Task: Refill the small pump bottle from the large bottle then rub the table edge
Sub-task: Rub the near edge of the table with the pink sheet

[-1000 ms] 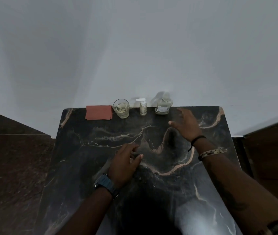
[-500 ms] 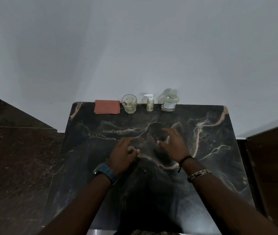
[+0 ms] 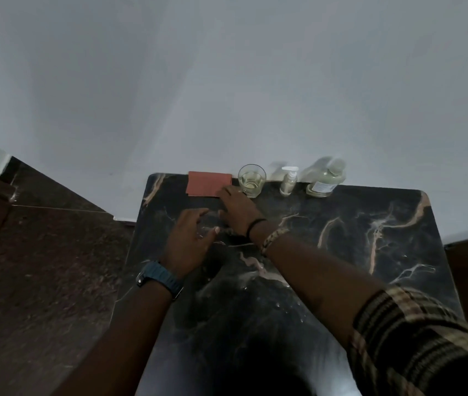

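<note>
Right now I see both hands out over the dark marble counter (image 3: pixel 341 252), which stands against a pale wall. My right hand (image 3: pixel 237 210) reaches across toward the far left part of the counter, its fingertips at the near right corner of a folded reddish cloth (image 3: pixel 208 184); whether they touch it or only hover I cannot tell. Its grip looks relaxed and mostly open, with nothing in it. That wrist carries a thin black band and a pale braided bracelet, and a plaid sleeve covers the upper forearm.

My left hand (image 3: pixel 191 241) is just beside the right one, nearer to me, fingers spread and gently bent over the counter, thumb pointing toward the right wrist. Its grip is open and holds nothing. A blue watch sits on that wrist.

Along the far edge stand 3 items in a row, right of the cloth: a short glass (image 3: pixel 252 180) with some yellowish liquid, just beside the right hand's fingers; then the small pump bottle (image 3: pixel 288 181) with a white pump head, upright; then the large bottle (image 3: pixel 325 181), clear with a label, upright and capped. Both bottles are well apart from either hand.
</note>
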